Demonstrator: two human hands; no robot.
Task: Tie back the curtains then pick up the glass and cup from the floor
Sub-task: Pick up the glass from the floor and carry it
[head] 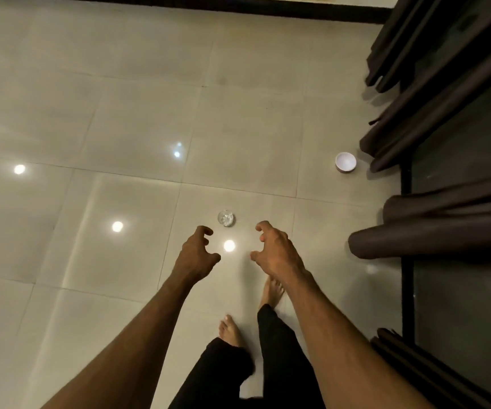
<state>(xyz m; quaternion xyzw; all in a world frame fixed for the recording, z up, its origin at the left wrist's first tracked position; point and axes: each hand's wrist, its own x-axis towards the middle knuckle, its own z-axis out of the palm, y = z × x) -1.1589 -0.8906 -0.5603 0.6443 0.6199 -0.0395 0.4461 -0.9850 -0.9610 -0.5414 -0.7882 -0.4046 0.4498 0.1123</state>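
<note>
Head view.

Glass: one, clear and colourless, seen from above as a small circle. It stands upright on the floor, on a tile just beyond the two hands and between them. Nothing touches it.

Cup: one, white, round and open-topped, upright on the floor. It is well apart from the glass, farther off to the right, just beside the hem of the curtains.

Curtains: dark cloth in gathered folds along the right edge, against a dark window. The lower ends reach the floor. The number of separate panels cannot be told.

Left hand: one, held above the floor, near the glass on its left. Fingers half bent, thumb held away from them; it grips nothing and touches nothing.

Right hand: one, held above the floor, near the glass on its right. Same clawed, spread shape; it holds nothing.

Feet: two, bare, on the tiles below the arms, left foot nearer, right foot ahead. Black trousers cover both legs.

Floor: pale glossy tiles carrying several round light reflections.
</note>
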